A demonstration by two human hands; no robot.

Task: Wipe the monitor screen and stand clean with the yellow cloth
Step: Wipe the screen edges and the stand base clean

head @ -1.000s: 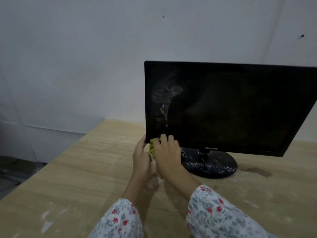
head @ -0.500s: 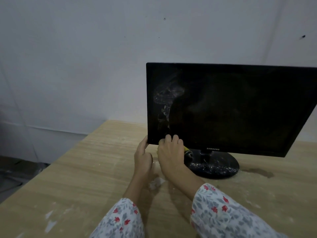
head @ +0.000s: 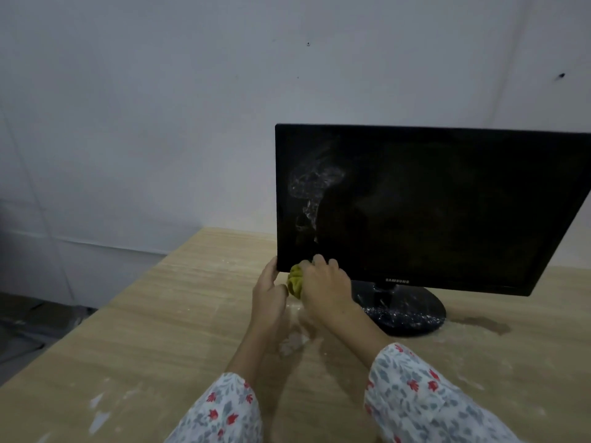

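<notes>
A black monitor stands on the wooden table, its screen smeared with white streaks at the upper left. Its round black stand is speckled with white dust. My right hand grips a bunched yellow cloth against the screen's lower left corner. My left hand holds that same corner from the left side, fingers behind the edge and thumb near the cloth.
White dust patches lie on the table below my hands and near the front left edge. A dark wet stain sits right of the stand. A white wall rises behind the table; the table's left edge drops to the floor.
The yellow cloth, hidden under my right hand half a second ago near the stand, is back at the screen's lower left corner. My left hand stays at the monitor's edge.
</notes>
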